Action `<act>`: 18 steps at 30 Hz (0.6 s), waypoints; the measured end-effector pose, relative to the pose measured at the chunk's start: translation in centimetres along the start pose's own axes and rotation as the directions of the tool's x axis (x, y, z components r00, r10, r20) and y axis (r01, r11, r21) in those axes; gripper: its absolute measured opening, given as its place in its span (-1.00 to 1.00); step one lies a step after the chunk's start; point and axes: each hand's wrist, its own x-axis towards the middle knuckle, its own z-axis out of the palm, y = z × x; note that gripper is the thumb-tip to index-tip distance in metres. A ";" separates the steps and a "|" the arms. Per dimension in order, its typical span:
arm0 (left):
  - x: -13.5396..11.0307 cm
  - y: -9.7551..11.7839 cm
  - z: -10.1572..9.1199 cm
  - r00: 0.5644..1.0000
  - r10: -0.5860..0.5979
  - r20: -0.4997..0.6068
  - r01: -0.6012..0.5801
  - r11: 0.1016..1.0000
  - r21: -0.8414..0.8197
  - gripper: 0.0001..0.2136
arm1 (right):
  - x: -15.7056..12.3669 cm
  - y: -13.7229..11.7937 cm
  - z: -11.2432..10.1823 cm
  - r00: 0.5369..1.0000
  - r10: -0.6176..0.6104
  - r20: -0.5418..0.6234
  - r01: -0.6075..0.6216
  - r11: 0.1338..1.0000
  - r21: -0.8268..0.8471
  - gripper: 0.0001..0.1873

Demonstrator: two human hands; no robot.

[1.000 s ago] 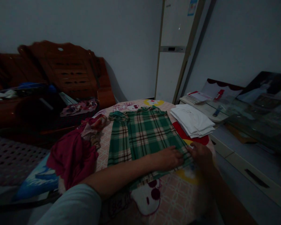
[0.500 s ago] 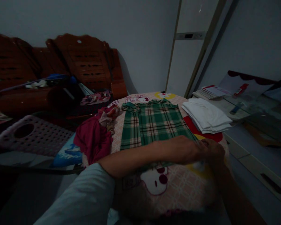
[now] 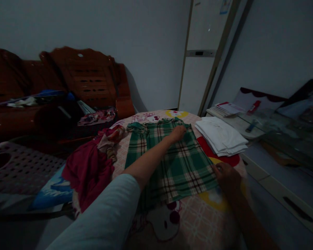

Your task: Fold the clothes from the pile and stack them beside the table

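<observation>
A green plaid shirt [image 3: 172, 163] lies spread on the round table, with black and cream lines across it and a bunched part at its far left corner. My left hand [image 3: 178, 133] reaches over the cloth to its far right part, fingers closed on the fabric there. At the right edge, nearer to me, my right hand [image 3: 228, 177] pinches the side of the shirt between thumb and fingers. My left forearm hides some of the shirt's left half.
Folded white cloths [image 3: 221, 135] are stacked at the table's right. A crumpled magenta garment [image 3: 90, 168] lies on the left edge. The patterned tablecloth [image 3: 198, 222] covers the table. Beyond stand a wooden bench [image 3: 86, 80], a pink perforated basket [image 3: 28, 166] and a glass-topped cabinet [image 3: 273, 128].
My left hand has moved from beside my right hand to the shirt's far right part. My right hand stays at the right edge. The view has shifted slightly.
</observation>
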 end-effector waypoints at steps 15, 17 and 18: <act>10.1 0.9 3.7 0.980 0.001 0.198 -0.022 0.994 0.105 -0.68 | -1.3 -0.6 -1.1 0.990 0.134 0.050 -0.140 0.978 0.152 -0.84; 10.2 0.4 3.4 0.980 -0.011 0.199 -0.012 0.994 0.112 -0.69 | -1.3 -0.9 -1.2 0.989 0.136 0.054 -0.142 0.981 0.135 -0.84; 10.1 0.1 3.3 0.980 -0.014 0.197 -0.009 0.993 0.114 -0.69 | -1.3 -1.0 -1.3 0.989 0.134 0.058 -0.140 0.983 0.118 -0.83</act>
